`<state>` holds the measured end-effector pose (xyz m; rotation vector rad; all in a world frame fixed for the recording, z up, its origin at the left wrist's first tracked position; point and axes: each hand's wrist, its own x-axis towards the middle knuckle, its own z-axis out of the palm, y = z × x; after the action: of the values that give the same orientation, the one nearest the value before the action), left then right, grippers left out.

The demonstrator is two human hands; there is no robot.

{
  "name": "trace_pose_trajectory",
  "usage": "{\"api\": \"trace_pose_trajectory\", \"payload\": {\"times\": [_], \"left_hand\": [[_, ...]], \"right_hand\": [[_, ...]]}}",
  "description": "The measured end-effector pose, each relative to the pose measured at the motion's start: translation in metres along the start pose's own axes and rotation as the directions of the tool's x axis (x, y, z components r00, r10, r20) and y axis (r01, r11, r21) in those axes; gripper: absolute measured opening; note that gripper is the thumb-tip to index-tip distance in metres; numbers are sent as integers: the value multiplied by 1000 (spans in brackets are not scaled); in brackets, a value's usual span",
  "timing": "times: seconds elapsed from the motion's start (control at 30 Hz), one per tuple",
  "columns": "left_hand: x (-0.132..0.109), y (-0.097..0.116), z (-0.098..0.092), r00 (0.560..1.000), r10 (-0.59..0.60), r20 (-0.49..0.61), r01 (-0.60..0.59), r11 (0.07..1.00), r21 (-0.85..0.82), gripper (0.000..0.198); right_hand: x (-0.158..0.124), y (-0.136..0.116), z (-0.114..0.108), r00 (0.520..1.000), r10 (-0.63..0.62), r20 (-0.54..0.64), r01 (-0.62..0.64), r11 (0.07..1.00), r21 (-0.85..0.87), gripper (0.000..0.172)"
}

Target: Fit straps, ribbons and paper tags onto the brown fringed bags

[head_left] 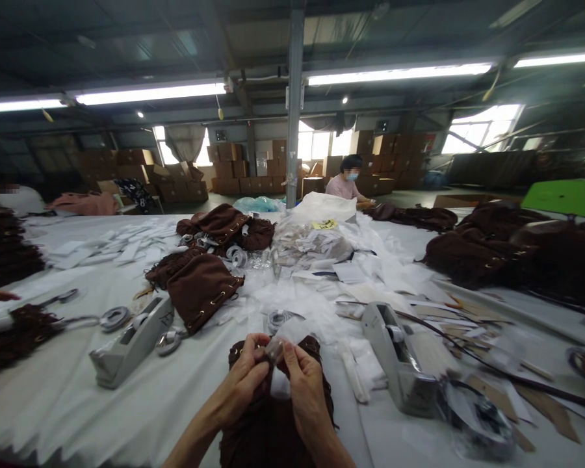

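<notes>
The white-covered counter (53,403) carries white slips (129,251) at mid-left, grey tape dispensers (387,351) lower left and right, a brown fabric heap (472,257) at right.

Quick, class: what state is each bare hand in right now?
Left hand: closed over the brown fabric; exact grip unclear.
Right hand: closed, holding a clear strip.

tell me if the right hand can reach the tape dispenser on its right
Probably yes: only low white wrapping seems to lie between the right hand and the tape dispenser. The hand would likely have to let go of the clear strip it pinches over the brown fabric first.
</notes>
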<state>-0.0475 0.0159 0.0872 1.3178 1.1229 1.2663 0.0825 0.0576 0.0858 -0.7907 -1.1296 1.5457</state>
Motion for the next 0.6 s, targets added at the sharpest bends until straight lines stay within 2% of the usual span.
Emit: {"api": "trace_pose_trajectory", "payload": {"times": [0.1,0.17,0.4,0.47,0.53,0.6], "left_hand": [[-1,5,-2,998,15,64,-4,986,-168,63],[0,6,-4,999,-6,37,13,984,-178,71],[2,0,-7,991,-16,-136,4,996,-89,52],[1,1,-6,992,7,-125,-20,995,-100,52],[1,4,-5,997,35,-67,-42,994,-103,56],[0,4,-5,999,51,-20,-52,994,-92,62]], "right_hand": [[-2,-5,2,998,58,9,-59,990,128,39],[-3,-9,3,995,99,24,-101,975,197,39],[3,-18,1,978,129,166,-139,989,49,41],[6,-19,-1,975,163,152,-181,977,116,39],[9,-20,-2,968,212,133,-239,941,241,36],[10,-20,-2,964,225,142,-258,921,290,35]]}}
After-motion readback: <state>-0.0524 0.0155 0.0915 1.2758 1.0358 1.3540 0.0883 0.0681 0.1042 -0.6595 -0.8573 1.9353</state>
